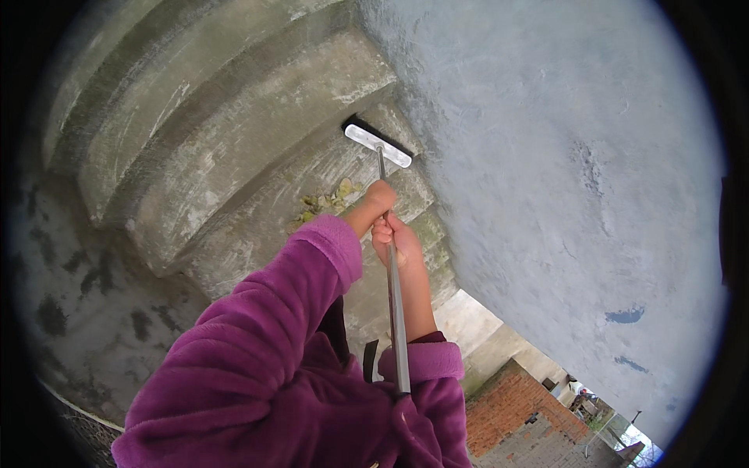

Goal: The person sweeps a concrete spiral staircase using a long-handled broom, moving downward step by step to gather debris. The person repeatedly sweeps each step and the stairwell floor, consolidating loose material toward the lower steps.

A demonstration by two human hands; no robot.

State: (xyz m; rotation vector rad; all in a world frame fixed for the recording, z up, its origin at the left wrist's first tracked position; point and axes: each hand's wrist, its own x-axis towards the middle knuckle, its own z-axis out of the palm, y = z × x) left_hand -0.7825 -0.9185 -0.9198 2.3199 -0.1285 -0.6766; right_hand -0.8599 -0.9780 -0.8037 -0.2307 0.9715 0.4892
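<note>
A push broom with a white head (378, 145) and dark bristles rests on a concrete step, close to the wall. Its metal pole (395, 304) runs back towards my body. My left hand (381, 196) grips the pole at the upper spot, nearer the broom head. Just below it, my right hand (399, 240) is wrapped around the same pole, thumb along it. Left of my left hand, a small heap of yellow-green leaves (330, 200) lies on the step, partly hidden by my sleeve.
Concrete steps (257, 134) with curved-looking edges rise towards the upper left. A grey plastered wall (556, 175) borders them on the right. Stained concrete ground (111, 292) spreads at the left. Beyond the wall's lower end stands a red brick wall (515, 403).
</note>
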